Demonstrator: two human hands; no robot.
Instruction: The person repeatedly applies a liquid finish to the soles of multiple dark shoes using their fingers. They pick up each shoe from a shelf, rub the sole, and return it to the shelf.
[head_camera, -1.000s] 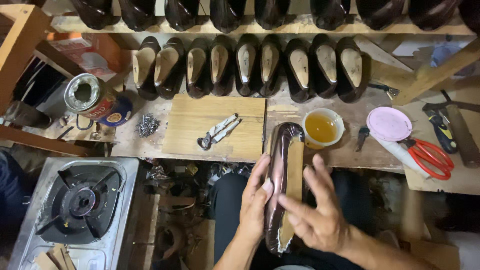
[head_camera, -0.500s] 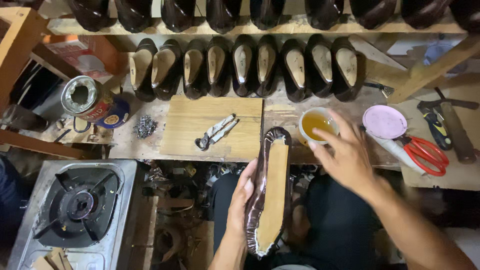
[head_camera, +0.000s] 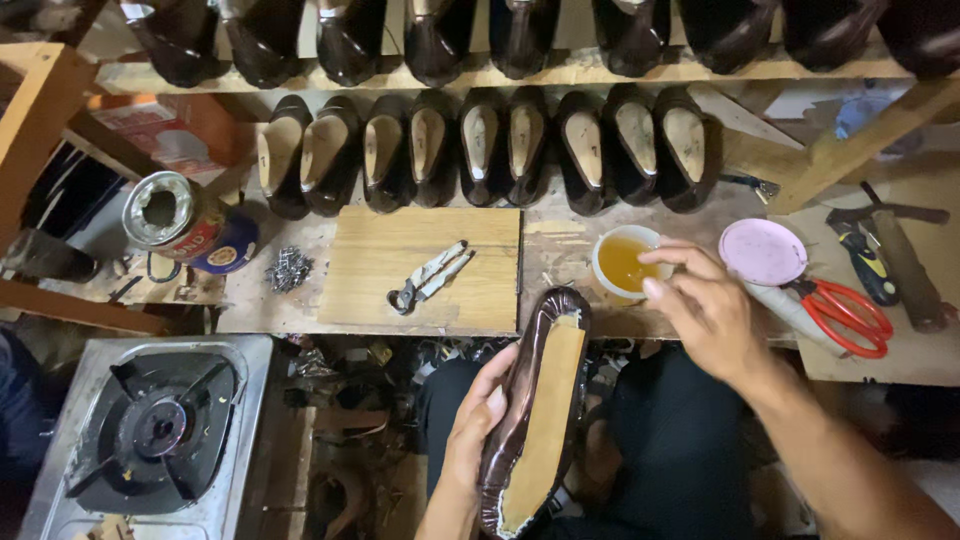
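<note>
Dark-brown lasted shoe upper with tan insole (head_camera: 535, 420) clamped in left hand (head_camera: 480, 425); right hand (head_camera: 705, 310), fingers apart, risks tipping white cup of amber glue (head_camera: 628, 263).

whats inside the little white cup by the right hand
The white cup holds a clear amber-yellow liquid, filling it partway. The right hand has its fingertips over the rim, covering that edge. What the liquid is, and its depth, cannot be told.

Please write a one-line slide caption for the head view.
Left hand holds a dark brown shoe sole-up; right hand reaches into a white cup of amber liquid.
</note>
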